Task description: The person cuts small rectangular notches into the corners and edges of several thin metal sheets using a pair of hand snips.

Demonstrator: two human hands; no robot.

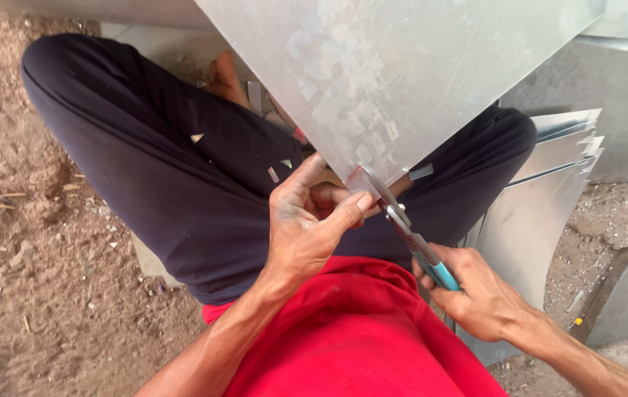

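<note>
Two hands at work over a lap, nearest the camera. Right hand (479, 298): fingers wrapped tight round the blue-sleeved handles of the tin snips (402, 220), wrist low at the lower right, just beside a red shirt (358, 338). Left hand (307, 220): thumb and forefinger pinched narrow at the lowest corner of the metal sheet (387, 73), remaining fingers curled underneath; fingertips touching the sheet just left of the snip blades.

Snips: slanted up and to the left from the right fist, blades at the sheet's lower corner, right beside the left thumb. Whether the blades stand apart or together: cannot tell.

Sheet: galvanised, dull grey, tilted up and away from the hands, narrowing downward to a point between two straight edges. Left edge running up toward the top of the frame, right edge up toward the right.

Beyond the hands: crossed legs in dark trousers (182, 169), with small metal offcuts (279, 169) scattered on the cloth. Stack of cut sheets (549, 176) leaning at the right, close to the knee. Open dirt ground (34, 257) at the left, well apart from the sheet.
</note>
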